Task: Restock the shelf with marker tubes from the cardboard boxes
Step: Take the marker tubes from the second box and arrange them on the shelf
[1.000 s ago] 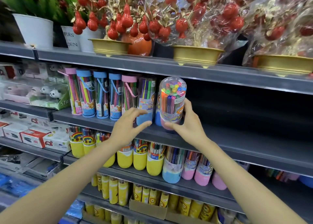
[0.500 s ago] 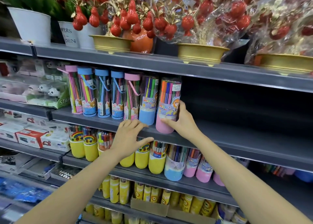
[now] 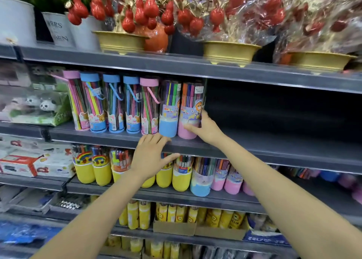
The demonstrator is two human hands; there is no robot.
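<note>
Marker tubes fill the shelving we face, and we count them from our hands outward. Nearest, our left hand lies flat with its fingers straight and spread, fingertips on the front lip of the grey shelf, holding nothing. Our right hand is curled round the lower part of a pink-based marker tube, which stands upright on that shelf, last on the right of its row. Just beside it to the left stands one blue-based tube, the two touching or nearly so. Further left in the same row we count five slimmer capped tubes: two with pink caps, three with blue. To the right of our held tube the shelf runs bare and dark. On the shelf below, we make out at least six yellow-based tubs, one blue-based and a few pink-based ones; our left arm hides part of that row. Farthest up, on the top shelf, stand three gold bowls of red ornaments and three white pots.
</note>
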